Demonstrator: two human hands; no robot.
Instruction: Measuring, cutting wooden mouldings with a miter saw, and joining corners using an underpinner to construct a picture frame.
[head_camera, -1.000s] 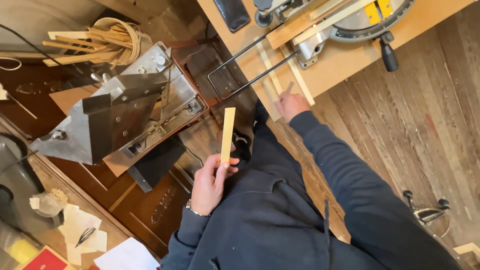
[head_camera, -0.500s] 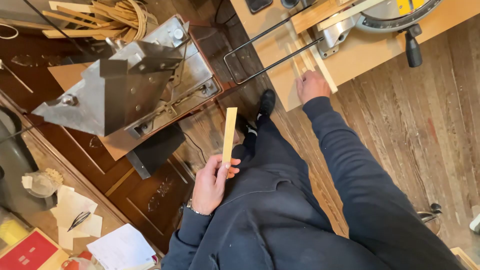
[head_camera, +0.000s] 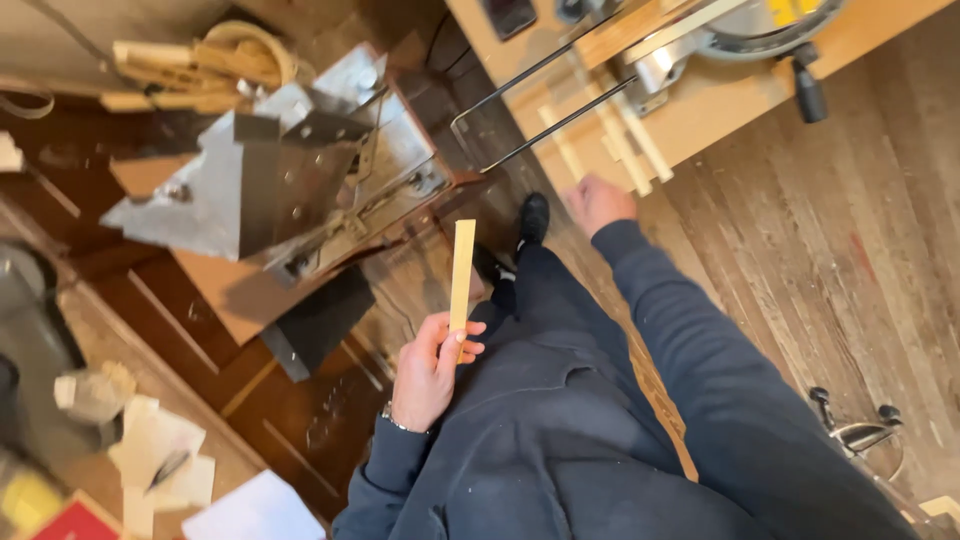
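My left hand grips the lower end of a thin pale wooden strip, which stands roughly upright in front of my dark clothes. My right hand is stretched out at the edge of a light wooden bench. It is blurred, just below several similar wooden strips lying on that bench. I cannot tell whether its fingers hold anything. My dark shoes show on the plank floor between the two hands.
A miter saw with a black handle sits on the bench, with two metal rods jutting out. A sheet-metal machine stands to the left on a wooden surface. Papers lie lower left, coiled cane upper left.
The view has shifted so the bench and saw sit further right. My right hand has drawn back slightly from the strips on the bench. My left hand keeps the strip upright.
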